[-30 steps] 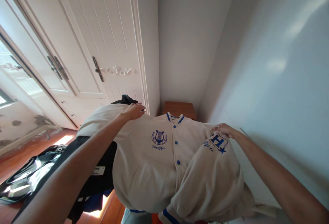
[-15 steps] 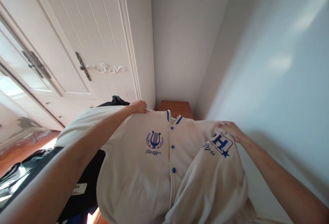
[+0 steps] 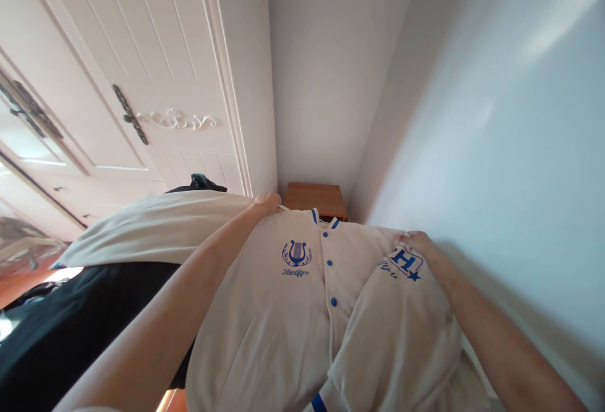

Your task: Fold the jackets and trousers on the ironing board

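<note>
A cream jacket (image 3: 283,317) with blue snaps, a blue lyre emblem and an H patch hangs spread out, front facing me. My left hand (image 3: 268,203) is closed on its shoulder at the left of the collar. My right hand (image 3: 420,243) grips the other shoulder, just above the H patch. One sleeve stretches out to the left beyond my left forearm, over black fabric. The other sleeve lies folded down across the front, its blue-striped cuff at the bottom edge.
A white wardrobe (image 3: 179,53) with dark metal handles stands at the left. Black clothing (image 3: 85,317) lies at the lower left. A small brown wooden cabinet (image 3: 314,198) is in the corner, beside a pale wall (image 3: 510,147) on the right.
The jacket and both hands have shifted slightly right and down in view. The left sleeve now extends farther left, and the blue-striped cuff shows at the bottom. The wardrobe has moved left in view.
</note>
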Demonstrator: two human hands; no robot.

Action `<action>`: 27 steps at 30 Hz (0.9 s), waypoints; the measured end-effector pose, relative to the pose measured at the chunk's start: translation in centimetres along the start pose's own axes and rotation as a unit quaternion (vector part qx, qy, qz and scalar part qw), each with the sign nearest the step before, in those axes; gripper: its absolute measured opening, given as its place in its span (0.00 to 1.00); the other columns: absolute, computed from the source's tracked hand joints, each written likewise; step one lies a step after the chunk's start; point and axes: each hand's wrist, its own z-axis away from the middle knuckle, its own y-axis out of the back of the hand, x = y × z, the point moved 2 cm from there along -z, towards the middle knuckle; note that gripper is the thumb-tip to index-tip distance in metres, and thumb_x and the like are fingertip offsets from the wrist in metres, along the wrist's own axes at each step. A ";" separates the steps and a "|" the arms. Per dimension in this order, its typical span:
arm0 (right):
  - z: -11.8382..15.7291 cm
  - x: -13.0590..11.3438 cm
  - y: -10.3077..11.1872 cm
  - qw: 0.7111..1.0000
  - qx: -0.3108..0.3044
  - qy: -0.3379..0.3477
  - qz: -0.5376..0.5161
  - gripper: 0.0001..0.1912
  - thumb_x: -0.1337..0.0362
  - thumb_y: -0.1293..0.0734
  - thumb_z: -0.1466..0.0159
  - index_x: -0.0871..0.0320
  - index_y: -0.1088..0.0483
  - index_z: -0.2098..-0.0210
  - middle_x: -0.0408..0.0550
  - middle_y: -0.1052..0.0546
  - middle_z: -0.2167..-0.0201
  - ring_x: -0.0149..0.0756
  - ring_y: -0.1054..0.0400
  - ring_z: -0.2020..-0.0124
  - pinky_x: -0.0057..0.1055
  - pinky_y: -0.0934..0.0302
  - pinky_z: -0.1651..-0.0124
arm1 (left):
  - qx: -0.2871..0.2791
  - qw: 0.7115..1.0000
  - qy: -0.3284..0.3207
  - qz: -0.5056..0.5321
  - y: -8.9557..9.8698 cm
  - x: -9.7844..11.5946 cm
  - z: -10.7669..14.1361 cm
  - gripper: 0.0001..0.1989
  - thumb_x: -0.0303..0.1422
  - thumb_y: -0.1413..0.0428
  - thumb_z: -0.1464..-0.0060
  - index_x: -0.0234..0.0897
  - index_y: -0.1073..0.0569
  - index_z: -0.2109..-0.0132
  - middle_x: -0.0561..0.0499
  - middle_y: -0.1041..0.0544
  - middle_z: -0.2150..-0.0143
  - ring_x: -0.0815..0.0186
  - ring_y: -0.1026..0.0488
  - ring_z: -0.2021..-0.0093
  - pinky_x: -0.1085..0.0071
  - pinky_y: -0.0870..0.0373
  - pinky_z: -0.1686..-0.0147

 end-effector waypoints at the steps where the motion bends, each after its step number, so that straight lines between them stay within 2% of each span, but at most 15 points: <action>1: -0.1 0.0 -0.5 1.000 -0.004 -0.006 0.019 0.20 0.55 0.30 0.45 0.56 0.37 0.88 0.45 0.32 0.90 0.40 0.33 0.83 0.31 0.42 0.77 | -0.005 1.000 0.007 -0.003 -1.0 -0.2 0.1 0.14 0.42 0.40 0.46 0.40 0.18 0.56 0.40 0.20 0.51 0.52 0.24 0.51 0.66 0.31 0.56; 4: -0.8 -0.1 -1.2 0.997 -0.014 -0.030 0.068 0.21 0.55 0.29 0.44 0.56 0.37 0.87 0.45 0.32 0.88 0.40 0.31 0.80 0.30 0.42 0.74 | -0.002 1.000 0.022 -0.005 -2.8 -1.2 0.1 0.16 0.42 0.44 0.42 0.37 0.18 0.57 0.37 0.21 0.51 0.50 0.24 0.52 0.63 0.30 0.56; 8: -1.2 -0.3 -1.2 0.991 -0.001 -0.042 0.126 0.17 0.53 0.31 0.40 0.57 0.30 0.79 0.51 0.25 0.79 0.44 0.25 0.68 0.30 0.40 0.68 | 0.038 0.999 0.031 -0.014 -3.3 -1.5 -0.6 0.18 0.40 0.50 0.37 0.37 0.19 0.53 0.35 0.23 0.47 0.50 0.27 0.47 0.60 0.34 0.51; 11: -0.3 -0.7 -1.7 0.984 0.004 -0.060 0.165 0.15 0.52 0.35 0.36 0.58 0.25 0.66 0.58 0.20 0.67 0.48 0.24 0.60 0.33 0.37 0.63 | 0.053 0.998 0.024 -0.024 -4.2 -0.6 -0.4 0.16 0.36 0.49 0.38 0.35 0.20 0.53 0.34 0.24 0.47 0.47 0.31 0.44 0.55 0.41 0.46; 14: 1.1 -1.2 -1.9 0.980 0.001 -0.062 0.188 0.21 0.50 0.42 0.31 0.60 0.26 0.57 0.63 0.21 0.60 0.50 0.25 0.55 0.38 0.35 0.56 | 0.062 0.998 0.004 -0.021 -5.6 0.6 0.8 0.16 0.29 0.52 0.38 0.34 0.20 0.53 0.33 0.25 0.46 0.47 0.35 0.41 0.52 0.45 0.43; 17: 2.9 -1.1 -0.9 0.981 0.020 -0.026 0.190 0.26 0.49 0.47 0.28 0.62 0.29 0.49 0.66 0.23 0.52 0.50 0.28 0.49 0.41 0.36 0.48 | 0.081 0.996 -0.020 -0.008 -6.1 1.8 2.3 0.18 0.26 0.56 0.36 0.31 0.22 0.51 0.32 0.27 0.44 0.48 0.36 0.39 0.53 0.46 0.42; 20: 6.1 -0.1 1.0 0.981 0.081 0.076 0.159 0.27 0.50 0.47 0.29 0.62 0.34 0.43 0.64 0.27 0.45 0.49 0.33 0.42 0.43 0.41 0.38 | 0.103 0.994 -0.029 0.013 -5.5 3.7 4.1 0.19 0.32 0.59 0.33 0.31 0.25 0.48 0.34 0.28 0.43 0.50 0.36 0.39 0.57 0.42 0.43; 22: 9.3 0.9 1.8 0.976 0.099 0.153 0.120 0.27 0.49 0.47 0.29 0.61 0.34 0.41 0.62 0.29 0.43 0.49 0.36 0.38 0.45 0.45 0.34 | 0.116 0.990 -0.059 0.054 -5.2 5.9 5.8 0.21 0.39 0.60 0.31 0.32 0.28 0.45 0.36 0.28 0.43 0.52 0.34 0.40 0.58 0.40 0.43; 24: 13.3 1.9 2.0 0.972 0.097 0.197 0.086 0.28 0.47 0.47 0.30 0.59 0.34 0.40 0.60 0.30 0.40 0.49 0.39 0.36 0.47 0.47 0.32 | 0.119 0.978 -0.136 0.102 -5.3 8.8 8.0 0.24 0.45 0.60 0.31 0.34 0.32 0.41 0.37 0.30 0.39 0.53 0.36 0.37 0.59 0.41 0.40; 26: 17.5 2.7 1.5 0.972 0.094 0.204 0.067 0.30 0.45 0.46 0.30 0.57 0.34 0.39 0.59 0.33 0.37 0.50 0.41 0.34 0.50 0.47 0.31 | 0.100 0.963 -0.214 0.127 -5.9 12.0 10.3 0.29 0.50 0.59 0.33 0.34 0.36 0.37 0.37 0.35 0.34 0.53 0.42 0.32 0.58 0.44 0.37; 27: 19.6 3.0 1.1 0.973 0.092 0.201 0.062 0.30 0.45 0.45 0.31 0.56 0.35 0.38 0.58 0.33 0.36 0.51 0.42 0.34 0.51 0.47 0.31 | 0.079 0.961 -0.232 0.130 -6.4 13.5 11.3 0.30 0.51 0.57 0.34 0.34 0.37 0.36 0.36 0.37 0.32 0.52 0.44 0.31 0.58 0.44 0.36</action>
